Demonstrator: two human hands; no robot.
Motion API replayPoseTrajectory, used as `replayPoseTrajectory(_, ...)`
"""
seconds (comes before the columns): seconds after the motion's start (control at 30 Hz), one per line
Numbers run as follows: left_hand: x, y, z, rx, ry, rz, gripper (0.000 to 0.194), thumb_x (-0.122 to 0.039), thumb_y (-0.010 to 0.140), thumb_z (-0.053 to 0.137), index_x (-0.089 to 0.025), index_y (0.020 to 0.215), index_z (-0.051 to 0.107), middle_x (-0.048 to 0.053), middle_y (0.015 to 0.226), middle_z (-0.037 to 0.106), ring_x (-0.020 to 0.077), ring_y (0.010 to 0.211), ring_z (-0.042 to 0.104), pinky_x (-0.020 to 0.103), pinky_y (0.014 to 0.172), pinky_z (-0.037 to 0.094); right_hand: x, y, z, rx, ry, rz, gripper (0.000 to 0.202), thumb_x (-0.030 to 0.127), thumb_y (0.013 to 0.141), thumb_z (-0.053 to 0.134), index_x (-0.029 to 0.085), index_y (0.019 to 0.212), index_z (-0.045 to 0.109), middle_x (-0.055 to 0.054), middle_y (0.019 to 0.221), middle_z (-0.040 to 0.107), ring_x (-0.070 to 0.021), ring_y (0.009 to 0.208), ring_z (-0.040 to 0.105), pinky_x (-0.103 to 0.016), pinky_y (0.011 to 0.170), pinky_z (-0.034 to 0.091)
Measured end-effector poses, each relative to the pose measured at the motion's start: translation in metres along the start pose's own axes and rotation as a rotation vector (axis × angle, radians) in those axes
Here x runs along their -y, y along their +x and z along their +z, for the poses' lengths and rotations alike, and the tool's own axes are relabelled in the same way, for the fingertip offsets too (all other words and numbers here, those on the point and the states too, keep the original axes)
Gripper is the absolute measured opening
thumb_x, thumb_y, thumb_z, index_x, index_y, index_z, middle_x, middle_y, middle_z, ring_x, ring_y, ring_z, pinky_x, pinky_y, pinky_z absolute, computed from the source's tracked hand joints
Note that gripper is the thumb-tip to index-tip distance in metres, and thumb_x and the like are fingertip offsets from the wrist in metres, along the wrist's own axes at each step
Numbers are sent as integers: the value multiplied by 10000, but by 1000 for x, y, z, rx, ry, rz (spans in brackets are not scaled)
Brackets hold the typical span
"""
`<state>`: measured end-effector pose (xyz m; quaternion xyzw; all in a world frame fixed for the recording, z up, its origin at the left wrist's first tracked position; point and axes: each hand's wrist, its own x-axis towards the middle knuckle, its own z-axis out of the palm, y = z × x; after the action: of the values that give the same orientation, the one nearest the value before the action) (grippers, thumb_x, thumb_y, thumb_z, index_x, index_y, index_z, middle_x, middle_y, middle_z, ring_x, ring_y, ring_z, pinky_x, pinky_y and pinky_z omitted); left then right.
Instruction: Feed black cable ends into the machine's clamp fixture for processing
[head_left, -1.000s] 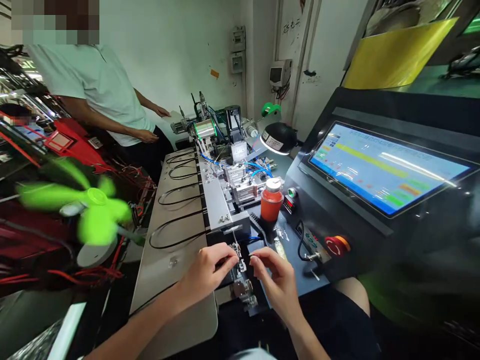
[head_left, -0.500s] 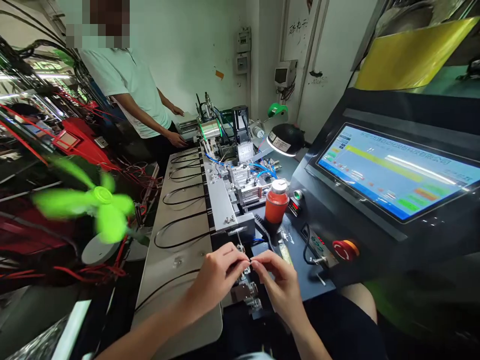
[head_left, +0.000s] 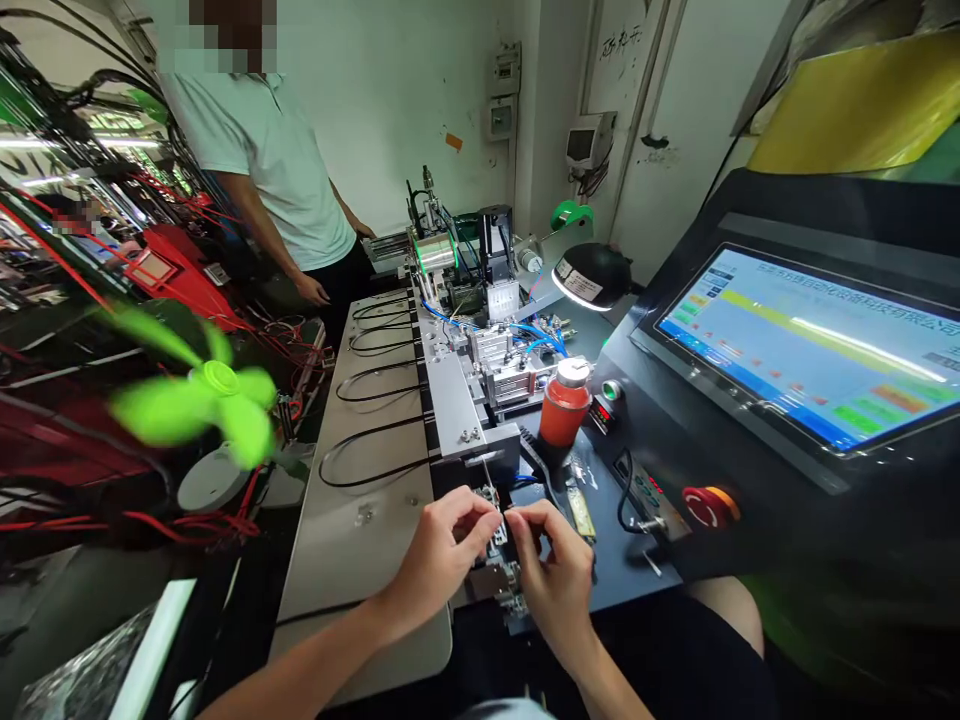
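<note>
Fingertips (head_left: 491,520) of the left hand (head_left: 442,550) are now hovering just beside those of the right hand (head_left: 555,570), above the metal fixture (head_left: 491,580) at the near end of the machine (head_left: 454,405); one second ago a clear gap was separating them, and half a second ago they were appearing to meet; each grip is keeping its tips close together, though I cannot tell whether anything is clamped between; the co-worker's near hand (head_left: 310,290) is hanging by the thigh, whereas half a second ago it was reaching to the far end of the desk (head_left: 330,560); the screen (head_left: 814,345) is showing Chinese characters above a yellow band, too soft to read surely; handwritten Chinese characters (head_left: 621,42) are marking the wall (head_left: 682,190); the black lamp (head_left: 611,268) is wearing a white label (head_left: 580,284) with illegible print; red digits (head_left: 602,411) are glowing, unreadable, beside the red bottle (head_left: 564,408).
</note>
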<state>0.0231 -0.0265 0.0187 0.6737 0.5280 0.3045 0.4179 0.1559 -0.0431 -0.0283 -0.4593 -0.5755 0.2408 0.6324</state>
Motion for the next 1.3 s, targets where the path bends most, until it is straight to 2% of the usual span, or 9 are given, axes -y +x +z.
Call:
replayPoseTrajectory(0.1,2,1,2,-9,-6,3,307,-439,898,530,-173,784,635,-8,718,563,92,550,493,204,515,399,-2,-3,6,-84,-53,-42,195,203,946,498,181,762,558,13,613,553,-108,500,497,-210,478,381)
replayPoseTrajectory(0.27,3,12,-8,-38,179,23,288,-360,903,497,-177,723,625,7,711,583,122,612,528,229,570,390,-11,5,-8,60,-49,29,231,253,962,476,179,766,573,7,640,570,-118,543,520,-210,517,401)
replayPoseTrajectory(0.4,13,24,-10,-50,392,19,272,-269,892,467,-188,691,630,21,719,630,148,656,556,252,617,379,-22,12,-25,16,-97,126,261,323,948,504,180,742,579,16,610,548,-125,533,500,-221,515,385)
replayPoseTrajectory(0.5,21,29,-7,-44,482,-1,266,-244,888,468,-194,682,629,23,715,642,155,661,570,259,640,382,-27,12,-28,18,-116,153,286,356,938,513,181,721,576,24,594,533,-121,518,483,-221,510,377)
replayPoseTrajectory(0.77,23,32,-4,-39,528,-34,261,-239,896,477,-184,692,632,16,702,642,149,652,567,250,629,368,-36,9,-24,57,-108,152,274,345,933,519,178,728,593,12,620,555,-128,539,502,-225,526,393)
replayPoseTrajectory(1.03,21,33,-3,-30,572,-48,247,-227,893,492,-175,696,632,9,680,628,136,632,547,240,622,361,-45,8,-21,166,-66,202,281,328,946,486,184,718,563,21,618,512,-124,537,465,-233,521,351)
replayPoseTrajectory(1.3,15,38,-4,-1,601,-43,233,-214,888,512,-165,702,644,-1,665,623,126,618,545,228,605,351,-59,27,9,403,79,256,338,398,946,383,220,660,348,55,583,339,-119,530,344,-250,521,272)
